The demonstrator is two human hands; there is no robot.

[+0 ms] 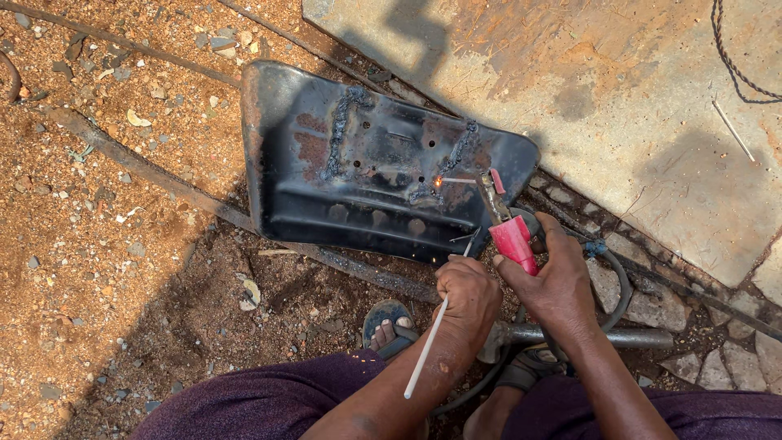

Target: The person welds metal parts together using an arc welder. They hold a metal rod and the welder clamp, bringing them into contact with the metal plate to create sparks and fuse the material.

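head view | steep downward look | close over hands, knees and ground | no second view

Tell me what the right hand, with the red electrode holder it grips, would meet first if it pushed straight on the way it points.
Probably the black metal pan: the right hand aims the red electrode holder up-left at its weld seam.

black metal pan (358, 175), red electrode holder (514, 240)

- We see a concrete slab (635, 106) lying at the upper right.
- Left of the slab, reddish gravel ground (98, 244) spreads.
- On the slab's right edge rests a twisted dark cable (733, 65).
- Below the slab lies a grey pipe (619, 336).
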